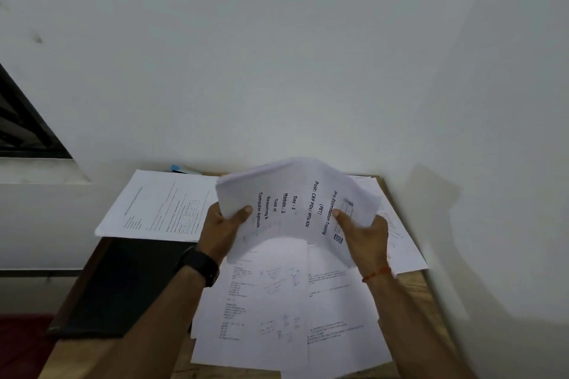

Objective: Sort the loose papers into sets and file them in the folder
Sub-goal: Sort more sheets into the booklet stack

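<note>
A thick stack of white papers [295, 194] is held up above the desk, bowed upward, its top sheet a printed title page turned sideways. My left hand [223, 229] grips the stack's left edge with the thumb on top. My right hand [365, 235] grips its right edge the same way. Loose printed sheets [277, 301] lie spread on the desk below the stack. A dark folder [123, 286] lies closed at the left of the desk. Another pile of sheets [160, 206] rests at the far left, partly over the folder.
The small wooden desk [412, 289] stands against a white wall in a corner. More sheets [400, 240] lie at the right edge, overhanging it. A blue object [176, 168] peeks out behind the left pile. A dark window frame [21, 129] is at the left.
</note>
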